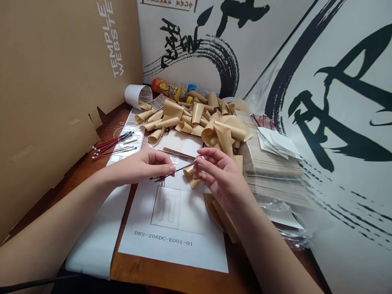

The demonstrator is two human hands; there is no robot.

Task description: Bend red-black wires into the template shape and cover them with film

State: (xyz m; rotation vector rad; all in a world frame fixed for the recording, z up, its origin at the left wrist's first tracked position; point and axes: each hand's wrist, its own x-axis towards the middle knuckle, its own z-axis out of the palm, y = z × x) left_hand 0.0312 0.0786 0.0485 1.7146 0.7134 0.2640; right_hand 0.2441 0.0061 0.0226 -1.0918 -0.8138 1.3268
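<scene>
A thin black-and-red wire lead [185, 166] stretches between my two hands, slanting up to the right. Its dark ends poke out below the fingers of my left hand [147, 164], which pinches it between thumb and forefinger. My right hand [217, 171] is closed on the other end near the fingertips; that end is mostly hidden. Beneath them lies a printed sheet [166, 251] with a rectangular outline and looped track, marked DRS-206DC-E001-01. A small stack of pale flat pieces [185, 142] sits just beyond my hands.
Several similar wire leads [114, 146] lie at the left. Behind is a heap of curled brown paper pieces [197, 115], with a drink bottle [169, 90] and a white roll [136, 95]. Bagged stacks of flat sheets [272, 171] stand right. A cardboard wall [43, 94] rises left.
</scene>
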